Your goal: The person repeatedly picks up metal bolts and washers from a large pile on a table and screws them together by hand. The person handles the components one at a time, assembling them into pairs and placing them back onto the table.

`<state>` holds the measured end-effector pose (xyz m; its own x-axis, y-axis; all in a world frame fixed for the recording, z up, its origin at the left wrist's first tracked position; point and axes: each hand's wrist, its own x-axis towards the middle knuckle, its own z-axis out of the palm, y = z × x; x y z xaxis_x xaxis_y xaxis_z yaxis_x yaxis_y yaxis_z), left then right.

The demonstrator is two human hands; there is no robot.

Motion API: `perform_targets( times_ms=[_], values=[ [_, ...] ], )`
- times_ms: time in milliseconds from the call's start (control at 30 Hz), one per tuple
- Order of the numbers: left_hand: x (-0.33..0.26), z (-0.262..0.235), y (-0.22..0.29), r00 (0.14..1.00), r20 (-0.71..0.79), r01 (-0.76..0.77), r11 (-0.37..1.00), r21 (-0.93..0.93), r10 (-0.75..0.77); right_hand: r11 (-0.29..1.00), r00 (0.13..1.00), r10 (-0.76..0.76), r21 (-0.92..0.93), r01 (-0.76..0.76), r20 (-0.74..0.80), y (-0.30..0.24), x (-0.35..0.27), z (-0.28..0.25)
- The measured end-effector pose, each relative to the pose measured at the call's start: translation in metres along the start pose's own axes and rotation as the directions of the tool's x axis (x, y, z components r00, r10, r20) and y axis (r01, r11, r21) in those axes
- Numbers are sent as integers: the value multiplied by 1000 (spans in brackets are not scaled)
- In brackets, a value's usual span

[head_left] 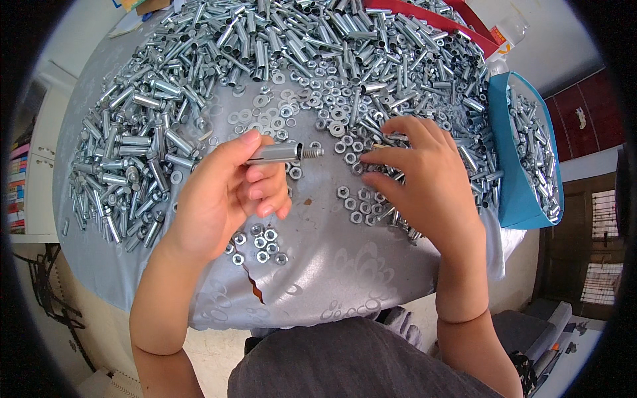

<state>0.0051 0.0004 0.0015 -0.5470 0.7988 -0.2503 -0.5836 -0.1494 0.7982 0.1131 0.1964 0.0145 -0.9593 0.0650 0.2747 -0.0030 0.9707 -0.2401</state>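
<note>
My left hand [215,189] is closed around a sleeve anchor bolt [277,153], thumb on top and fingers curled below. The silver sleeve lies nearly level, and its threaded end points right with no nut on it. Over the right side of the table, my right hand [428,182] reaches down with thumb and fingers apart. Beneath and beside its fingertips lie loose hex nuts [356,217]. I see nothing between those fingers. Flat washers [265,121] are scattered beyond my left hand, and a small group of nuts [271,248] sits by my left wrist.
Heaps of metal sleeves and bolts [133,159] cover the table's left and far sides. A blue bin [524,199] of bolts stands at the right edge, a red tray [488,40] at the far right. The silver tablecloth [345,278] has a tear near its front.
</note>
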Motion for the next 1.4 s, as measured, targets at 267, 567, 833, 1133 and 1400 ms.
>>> perform_targets(
  times_ms=[267, 567, 833, 1133, 1400],
  values=[
    [0, 2, -1, 1000, -5, 10, 1000, 6, -10, 997, 1000, -7, 82, 7, -2, 2, 4, 10],
    [2, 6, -3, 994, -105, 44, 997, 70, -37, 809, 997, 62, 587, -25, -43, -2, 10, 3],
    [3, 4, -7, 998, -53, 55, 976, 211, -45, 150, 926, 155, 919, -366, 344, -16, 9, -5],
    [0, -1, -7, 992, 114, 36, 982, 184, -58, 69, 926, 75, 924, -376, 371, -19, 8, -1],
    [-4, 7, -4, 994, 103, 9, 974, 226, -33, -64, 909, 36, 909, -412, 414, -20, 9, -4]
  ],
)
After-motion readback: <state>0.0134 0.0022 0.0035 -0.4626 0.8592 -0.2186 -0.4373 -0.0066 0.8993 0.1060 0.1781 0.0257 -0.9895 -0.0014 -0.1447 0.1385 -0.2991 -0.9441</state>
